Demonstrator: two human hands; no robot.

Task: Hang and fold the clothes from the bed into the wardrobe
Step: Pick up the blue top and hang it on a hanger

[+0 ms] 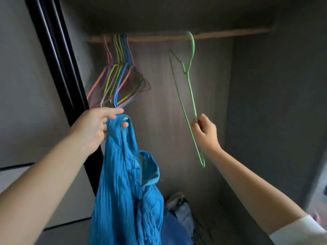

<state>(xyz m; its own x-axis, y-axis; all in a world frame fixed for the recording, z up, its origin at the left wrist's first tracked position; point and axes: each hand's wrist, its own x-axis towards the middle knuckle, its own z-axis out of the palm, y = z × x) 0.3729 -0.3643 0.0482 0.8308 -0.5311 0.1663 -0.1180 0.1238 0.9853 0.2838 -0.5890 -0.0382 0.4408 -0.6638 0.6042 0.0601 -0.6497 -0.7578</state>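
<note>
Blue top [123, 174] dangles by its strap from the left hand [95, 128] (fingers hooked through); right hand [205, 133] pinches the green hanger [190, 96], just right of it, long axis near-vertical, hook on the rail [230, 33].

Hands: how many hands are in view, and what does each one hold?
2. The left hand grips a strap of the blue top at the left. The right hand pinches the green hanger, whose hook is on the rail.

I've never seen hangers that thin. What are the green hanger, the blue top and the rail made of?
Green hanger: probably wire with a smooth coloured coating, going by its very thin, evenly bent outline. Blue top: a light woven fabric, matt and finely crinkled; the fibre cannot be told. Rail: looks like bare, pale wood, rough-edged.
</note>
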